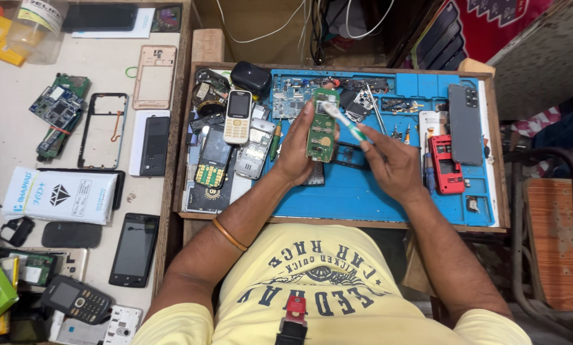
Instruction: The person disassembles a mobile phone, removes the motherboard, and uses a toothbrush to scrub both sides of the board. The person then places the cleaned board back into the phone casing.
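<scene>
1. The left hand (pixel 297 148) is closed on a long, narrow green circuit board (pixel 321 126), thumb and fingers pinching its long edges so the flat, component-studded face stands upright over the middle of the blue mat (pixel 363 195).
2. The right hand (pixel 393 165) grips a slim white brush with a green band (pixel 345 121); its head rests against the upper part of the board. The two hands are close together, joined only through brush and board.
3. The mat is smooth, matte rubber with moulded compartments along its far edge, lying in a shallow wooden tray (pixel 183 147) with raised rims.
4. Near the tray's left edge lie a white keypad phone (pixel 238 116), a dark phone body with a gold keypad grid (pixel 213 160) and a silvery, worn phone shell (pixel 256 148).
5. At the far left corner sits a rounded glossy black case (pixel 250 76).
6. Toward the right edge lie a red plastic phone frame (pixel 446 165) and, just beside it, a flat grey phone back (pixel 465 124).
7. On the pale bench left of the tray: a pink rectangular frame (pixel 153 76), a thin black frame (pixel 104 130), a bare green board (pixel 60 112), a glossy black touchscreen phone (pixel 134 249) and a white crinkled packet (pixel 61 195).
8. A thin orange bangle (pixel 229 235) circles the left wrist.
</scene>
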